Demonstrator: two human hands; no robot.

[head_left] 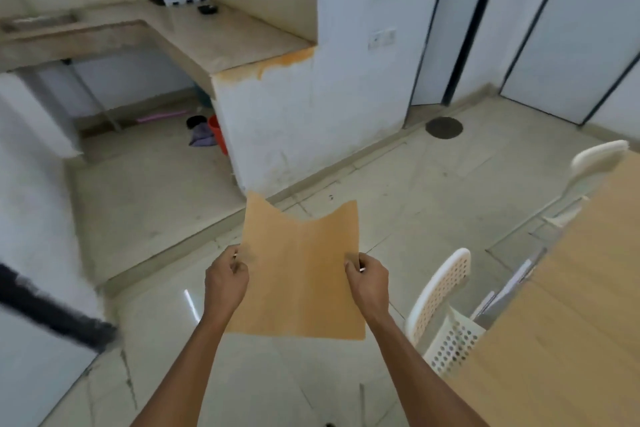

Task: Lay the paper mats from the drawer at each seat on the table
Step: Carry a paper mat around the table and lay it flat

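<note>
A tan paper mat hangs in the air in front of me, above the tiled floor. My left hand pinches its left edge and my right hand pinches its right edge. The far edge of the mat sags in the middle, with both far corners raised. The wooden table stands to the right of my hands, apart from the mat. Whether I hold one sheet or more cannot be told. No drawer is in view.
Two white perforated chairs stand along the table's left side. A white half-wall with a stone counter lies ahead. A red bucket and cloths sit on the floor beneath the counter. A dark bar juts in at the left.
</note>
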